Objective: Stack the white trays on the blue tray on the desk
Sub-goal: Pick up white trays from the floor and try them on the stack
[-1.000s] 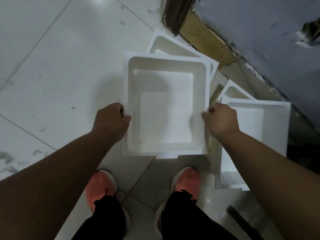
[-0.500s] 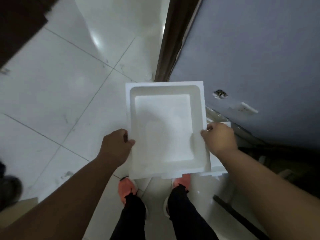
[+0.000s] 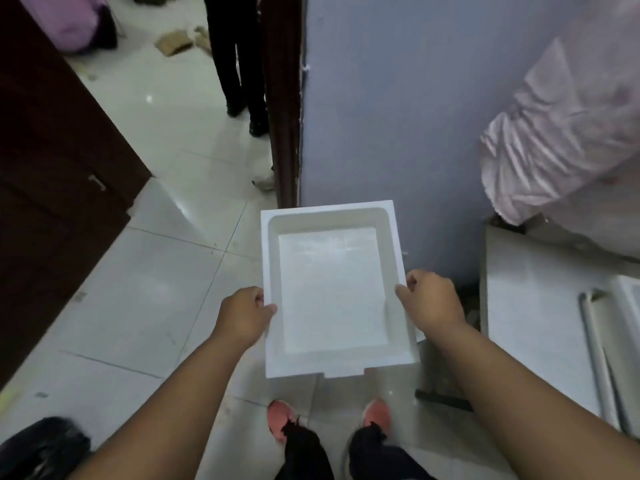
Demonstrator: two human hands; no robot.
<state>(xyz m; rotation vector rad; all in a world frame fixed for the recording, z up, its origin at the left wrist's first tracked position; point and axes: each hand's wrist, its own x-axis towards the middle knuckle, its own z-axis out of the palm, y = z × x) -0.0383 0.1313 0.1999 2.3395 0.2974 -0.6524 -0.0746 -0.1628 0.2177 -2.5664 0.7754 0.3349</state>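
A dark wooden door (image 3: 52,168) stands at the left. The left hand (image 3: 242,315) has its fingers clamped on the left rim of a white foam tray (image 3: 332,292), held level above the tiled floor (image 3: 138,299); the right hand (image 3: 431,301) clasps the right rim. No writing shows on the tray. A white bench (image 3: 533,306) stands to the right.

The floor (image 3: 145,306) is pale glossy tile with thin grout lines. 2 pink shoes (image 3: 281,416) stand on it at the near edge, toes forward. Farther off, by the dark door frame (image 3: 284,98), another person's dark shoes (image 3: 258,128) rest on the tiles. Scraps of cardboard (image 3: 175,43) lie at the far edge.
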